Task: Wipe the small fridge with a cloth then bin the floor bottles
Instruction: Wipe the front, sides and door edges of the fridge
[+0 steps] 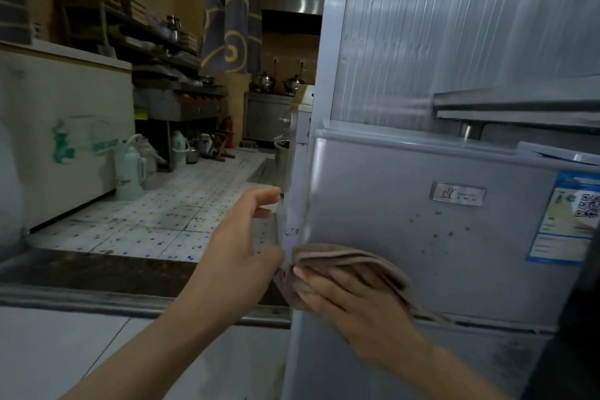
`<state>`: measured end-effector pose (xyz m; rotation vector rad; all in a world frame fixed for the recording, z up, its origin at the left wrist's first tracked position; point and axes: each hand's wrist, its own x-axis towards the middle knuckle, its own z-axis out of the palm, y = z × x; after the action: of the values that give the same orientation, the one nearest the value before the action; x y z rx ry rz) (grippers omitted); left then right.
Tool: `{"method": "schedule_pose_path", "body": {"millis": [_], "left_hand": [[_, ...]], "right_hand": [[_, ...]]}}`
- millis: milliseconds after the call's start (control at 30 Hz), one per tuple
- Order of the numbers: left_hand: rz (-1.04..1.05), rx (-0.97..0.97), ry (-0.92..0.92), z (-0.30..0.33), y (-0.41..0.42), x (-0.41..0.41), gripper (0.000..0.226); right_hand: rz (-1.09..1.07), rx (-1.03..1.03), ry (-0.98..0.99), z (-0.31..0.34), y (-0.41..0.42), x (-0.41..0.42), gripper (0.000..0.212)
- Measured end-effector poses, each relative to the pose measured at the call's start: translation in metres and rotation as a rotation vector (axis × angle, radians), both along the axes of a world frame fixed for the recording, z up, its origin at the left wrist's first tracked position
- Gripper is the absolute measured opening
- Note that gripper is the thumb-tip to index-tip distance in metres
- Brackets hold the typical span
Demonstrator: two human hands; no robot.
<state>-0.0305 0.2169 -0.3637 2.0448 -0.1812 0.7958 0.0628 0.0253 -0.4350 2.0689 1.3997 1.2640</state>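
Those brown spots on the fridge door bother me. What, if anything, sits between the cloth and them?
Nothing visible does. The right hand presses the cloth on the fridge door at its lower left; the spots lie up and right across bare door. The left hand is at the door's left edge, out of that path.

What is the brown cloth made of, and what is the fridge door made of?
The cloth looks like soft terry towelling: it folds thickly and looks fuzzy. The fridge door seems to be painted or coated metal, smooth and slightly shiny, though it could be plastic-faced.
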Motion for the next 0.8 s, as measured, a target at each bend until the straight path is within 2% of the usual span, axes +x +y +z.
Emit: {"method": "schedule_pose_path", "body": {"millis": [200, 300, 400, 467, 633, 800], "left_hand": [[-0.007, 0.031, -0.105, 0.038, -0.017, 0.016, 0.064], [0.041, -0.022, -0.189, 0.05, -0.024, 0.026, 0.067], [0.145, -0.017, -0.242, 0.052, -0.031, 0.032, 0.067], [0.182, 0.06, -0.272, 0.052, -0.038, 0.034, 0.065], [0.213, 0.42, -0.325, 0.055, -0.062, 0.038, 0.066], [0.267, 0.498, -0.337, 0.051, -0.071, 0.044, 0.06]], "right_hand": [[-0.142, 0.408, -0.087, 0.084, 0.02, 0.003, 0.058], [-0.192, 0.453, -0.115, 0.101, 0.042, -0.001, 0.068], [-0.205, 0.463, -0.141, 0.104, 0.033, -0.002, 0.064], [-0.23, 0.526, -0.139, 0.103, 0.008, 0.0, 0.058], [-0.378, 0.679, -0.141, 0.086, -0.097, 0.008, 0.049], [-0.454, 1.03, 0.019, 0.076, -0.153, 0.013, 0.055]]}}
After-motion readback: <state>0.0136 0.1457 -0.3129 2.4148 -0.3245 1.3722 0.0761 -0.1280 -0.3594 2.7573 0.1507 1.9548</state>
